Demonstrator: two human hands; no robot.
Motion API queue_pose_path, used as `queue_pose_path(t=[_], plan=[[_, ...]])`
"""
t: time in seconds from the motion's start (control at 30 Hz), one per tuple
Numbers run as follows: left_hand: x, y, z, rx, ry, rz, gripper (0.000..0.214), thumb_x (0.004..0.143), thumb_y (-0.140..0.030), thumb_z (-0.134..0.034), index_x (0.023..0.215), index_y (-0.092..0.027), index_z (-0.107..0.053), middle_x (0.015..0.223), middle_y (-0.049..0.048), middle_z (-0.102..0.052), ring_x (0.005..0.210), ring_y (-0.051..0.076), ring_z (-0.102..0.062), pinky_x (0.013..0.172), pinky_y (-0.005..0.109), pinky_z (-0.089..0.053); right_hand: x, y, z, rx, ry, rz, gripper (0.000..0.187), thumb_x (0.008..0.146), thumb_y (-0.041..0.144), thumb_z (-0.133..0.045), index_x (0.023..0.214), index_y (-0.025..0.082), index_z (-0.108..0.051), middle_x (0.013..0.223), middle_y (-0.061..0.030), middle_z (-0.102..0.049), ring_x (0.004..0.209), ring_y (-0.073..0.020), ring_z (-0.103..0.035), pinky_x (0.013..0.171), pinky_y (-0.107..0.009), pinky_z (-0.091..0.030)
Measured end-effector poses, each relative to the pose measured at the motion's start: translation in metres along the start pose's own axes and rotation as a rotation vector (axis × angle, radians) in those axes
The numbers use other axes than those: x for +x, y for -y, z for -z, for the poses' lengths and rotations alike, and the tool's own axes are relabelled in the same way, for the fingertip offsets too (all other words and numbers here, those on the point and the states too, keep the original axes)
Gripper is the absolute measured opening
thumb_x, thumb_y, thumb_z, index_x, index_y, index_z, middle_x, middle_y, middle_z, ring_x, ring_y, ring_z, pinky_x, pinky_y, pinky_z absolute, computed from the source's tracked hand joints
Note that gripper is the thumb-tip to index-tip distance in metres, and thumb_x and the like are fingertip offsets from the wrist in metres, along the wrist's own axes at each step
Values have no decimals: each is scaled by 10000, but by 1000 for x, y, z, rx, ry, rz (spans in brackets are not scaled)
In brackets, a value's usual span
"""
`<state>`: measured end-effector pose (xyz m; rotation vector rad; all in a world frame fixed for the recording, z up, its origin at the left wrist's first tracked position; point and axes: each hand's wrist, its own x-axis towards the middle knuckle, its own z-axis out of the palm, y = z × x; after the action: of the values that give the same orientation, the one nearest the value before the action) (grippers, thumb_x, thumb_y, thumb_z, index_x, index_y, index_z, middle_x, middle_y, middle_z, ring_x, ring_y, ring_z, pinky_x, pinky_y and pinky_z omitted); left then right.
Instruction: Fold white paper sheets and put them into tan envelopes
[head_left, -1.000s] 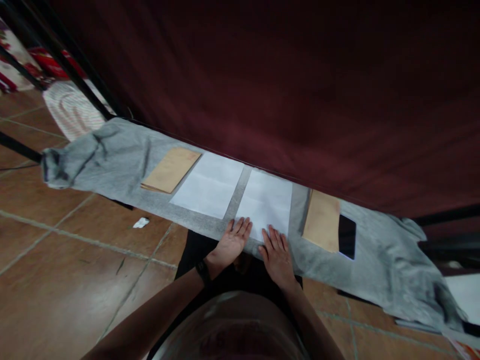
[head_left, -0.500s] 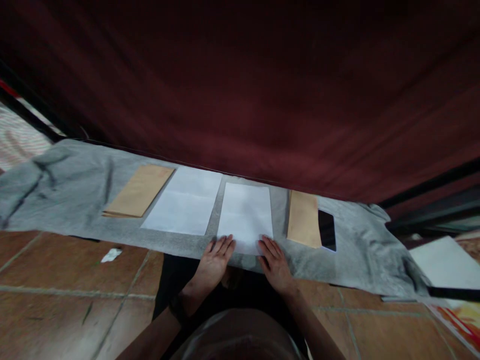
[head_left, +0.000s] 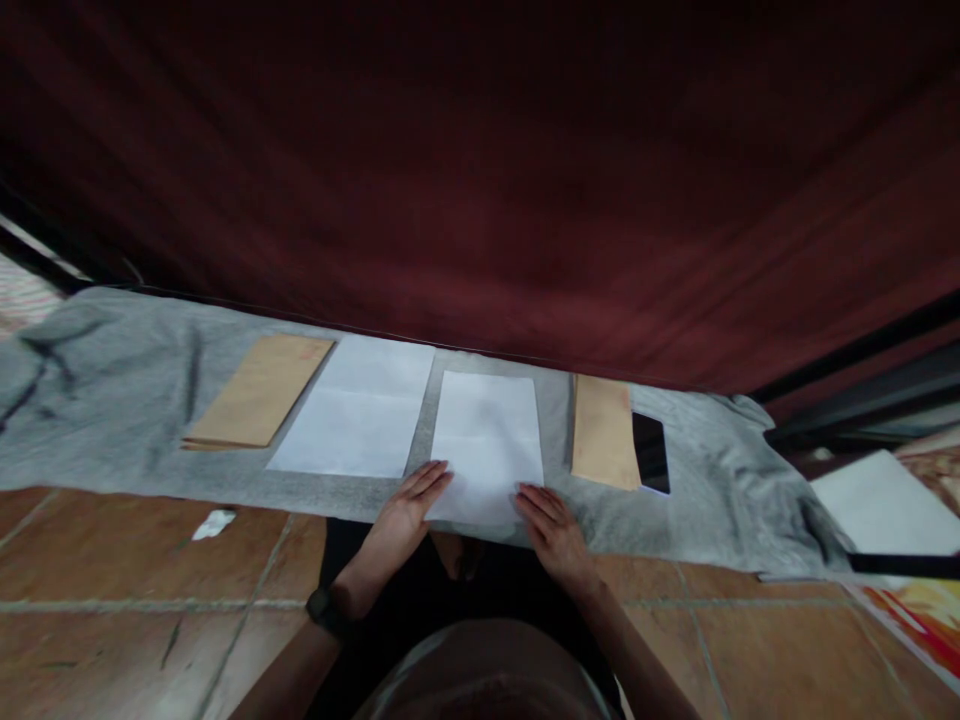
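A white sheet of paper (head_left: pixel 486 440) lies on a grey cloth (head_left: pixel 127 400) spread over the tiled floor. My left hand (head_left: pixel 405 510) rests flat at the sheet's near left corner, fingers stretched out together. At the near right corner, my right hand (head_left: pixel 551 525) lies flat too, its fingers extended onto the paper's edge. Neither hand holds anything. A second white sheet (head_left: pixel 356 410) lies just left of the first.
A brown envelope (head_left: pixel 259 400) lies at the left, another brown envelope (head_left: pixel 602 430) at the right with a black phone (head_left: pixel 649 452) beside it. A dark red curtain (head_left: pixel 480 180) hangs behind. A white scrap (head_left: pixel 213 523) sits on the tiles; white board (head_left: pixel 885 495) at the far right.
The view has swung right and levelled. Both hands have slid slightly back toward the near edge of the sheet and stay flat on it.
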<state>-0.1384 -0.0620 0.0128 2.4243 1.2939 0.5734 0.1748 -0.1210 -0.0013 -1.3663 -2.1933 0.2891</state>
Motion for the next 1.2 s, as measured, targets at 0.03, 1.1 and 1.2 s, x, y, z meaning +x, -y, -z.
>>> queue_pose_path(t=[0.03,1.1,1.2], plan=[[1,2,0,-16,8,-12,770,738,77,-411,1433,-216,-567,1510,78,-547,1425,219,-475,1171,472,-447,-1,-1,0,2,-13,-18,572,948,81,-470,1476,295,-527,1465,-35,-593,1360,-211,-547,1147,-461,-477],[-1,15,19,-100,36,-78,624,796,21,-480,1320,-263,-662,1438,49,-618,1368,211,-538,1142,453,-480,-10,-10,11,67,20,-65,710,783,-10,-434,1406,284,-605,1450,-20,-606,1379,-209,-521,1165,-499,-449],[1,12,21,-71,43,-71,586,830,-24,-509,1362,-237,-630,1497,75,-562,1399,235,-502,1150,469,-467,-9,-9,9,55,14,-71,722,781,-27,-411,1393,295,-620,1466,-18,-592,1390,-207,-510,1176,-502,-433]])
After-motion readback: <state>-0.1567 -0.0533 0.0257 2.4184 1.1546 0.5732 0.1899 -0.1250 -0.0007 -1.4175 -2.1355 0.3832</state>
